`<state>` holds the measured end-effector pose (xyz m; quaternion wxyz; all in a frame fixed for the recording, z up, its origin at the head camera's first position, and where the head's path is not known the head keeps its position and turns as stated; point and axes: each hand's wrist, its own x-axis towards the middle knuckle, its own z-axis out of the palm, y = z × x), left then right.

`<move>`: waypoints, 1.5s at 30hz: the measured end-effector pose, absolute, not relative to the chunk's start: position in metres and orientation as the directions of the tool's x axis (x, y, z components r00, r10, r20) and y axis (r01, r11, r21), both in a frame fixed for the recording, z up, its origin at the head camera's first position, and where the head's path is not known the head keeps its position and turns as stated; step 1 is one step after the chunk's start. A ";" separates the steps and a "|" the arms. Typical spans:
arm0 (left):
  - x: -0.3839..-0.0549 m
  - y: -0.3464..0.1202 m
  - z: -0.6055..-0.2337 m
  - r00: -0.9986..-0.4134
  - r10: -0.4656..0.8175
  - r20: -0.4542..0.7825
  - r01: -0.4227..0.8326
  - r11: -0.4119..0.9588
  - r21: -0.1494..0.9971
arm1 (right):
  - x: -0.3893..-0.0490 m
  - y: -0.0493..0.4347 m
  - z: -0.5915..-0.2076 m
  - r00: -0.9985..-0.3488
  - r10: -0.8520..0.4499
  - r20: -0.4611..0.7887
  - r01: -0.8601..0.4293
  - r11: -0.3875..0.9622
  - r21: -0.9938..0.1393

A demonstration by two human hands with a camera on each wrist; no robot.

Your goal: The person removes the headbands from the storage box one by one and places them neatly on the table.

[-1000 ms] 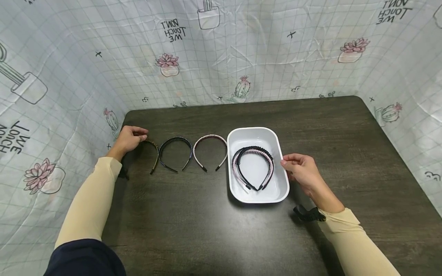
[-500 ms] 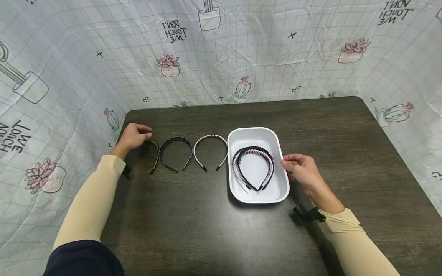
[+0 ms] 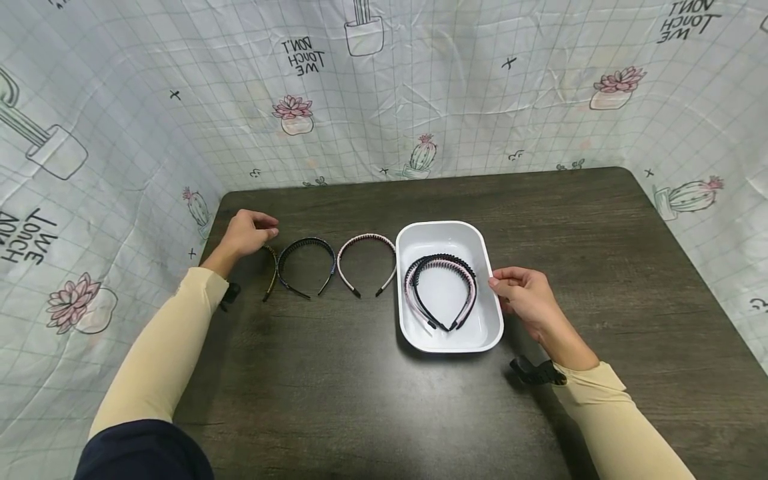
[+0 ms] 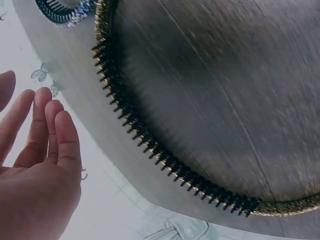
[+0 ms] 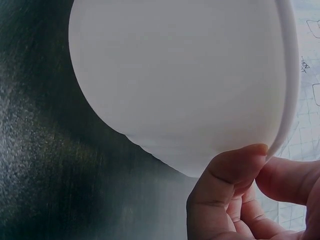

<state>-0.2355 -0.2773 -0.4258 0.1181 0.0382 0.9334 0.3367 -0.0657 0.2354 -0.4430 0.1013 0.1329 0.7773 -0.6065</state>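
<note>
My left hand (image 3: 245, 233) hovers over the gold headband (image 3: 272, 275), hiding much of its arc in the head view. In the left wrist view, the hand's fingers (image 4: 67, 132) are extended and hold nothing, apart from the black-toothed gold band. Right of it lie a dark blue headband (image 3: 307, 241) and a pale pink headband (image 3: 367, 237). My right hand (image 3: 525, 297) pinches the right rim of a white tray (image 3: 441, 235) between thumb and fingers. Inside the tray, a black headband (image 3: 444, 257) and a pink headband (image 3: 408, 293) overlap.
A dark wood-grain table (image 3: 336, 387) bears everything. Printed white cloth (image 3: 384, 87) hangs behind it and along both sides. The pale pink headband lies right beside the tray's left wall.
My left hand has shifted to the right and slightly toward the back, uncovering nothing new inside the row. My right hand and the tray have stayed in place.
</note>
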 end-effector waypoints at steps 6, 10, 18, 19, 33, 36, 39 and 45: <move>-0.234 -0.270 -0.424 -0.967 0.160 -0.196 -0.002 0.770 0.638 | -0.065 0.235 -0.444 -0.946 0.084 -0.312 0.323 0.229 -0.918; -0.233 -0.264 -0.421 -0.966 0.170 -0.197 0.005 0.769 0.639 | -0.065 0.236 -0.444 -0.947 0.085 -0.310 0.322 0.236 -0.917; -0.230 -0.249 -0.414 -0.955 0.217 -0.200 0.035 0.757 0.653 | -0.066 0.236 -0.445 -0.948 0.088 -0.304 0.317 0.242 -0.917; -0.230 -0.247 -0.414 -0.954 0.223 -0.201 0.039 0.756 0.653 | -0.066 0.236 -0.445 -0.948 0.089 -0.304 0.317 0.242 -0.917; -0.233 -0.213 -0.406 -0.939 0.293 -0.177 0.108 0.743 0.660 | -0.065 0.235 -0.444 -0.945 0.092 -0.315 0.328 0.256 -0.909; -0.233 -0.208 -0.405 -0.936 0.305 -0.174 0.117 0.738 0.664 | -0.065 0.235 -0.444 -0.946 0.092 -0.311 0.325 0.253 -0.911; -0.233 -0.202 -0.403 -0.932 0.320 -0.167 0.130 0.729 0.673 | -0.064 0.235 -0.444 -0.946 0.094 -0.310 0.323 0.250 -0.913; -0.234 -0.189 -0.401 -0.924 0.355 -0.144 0.168 0.713 0.681 | -0.065 0.235 -0.445 -0.946 0.099 -0.310 0.325 0.255 -0.911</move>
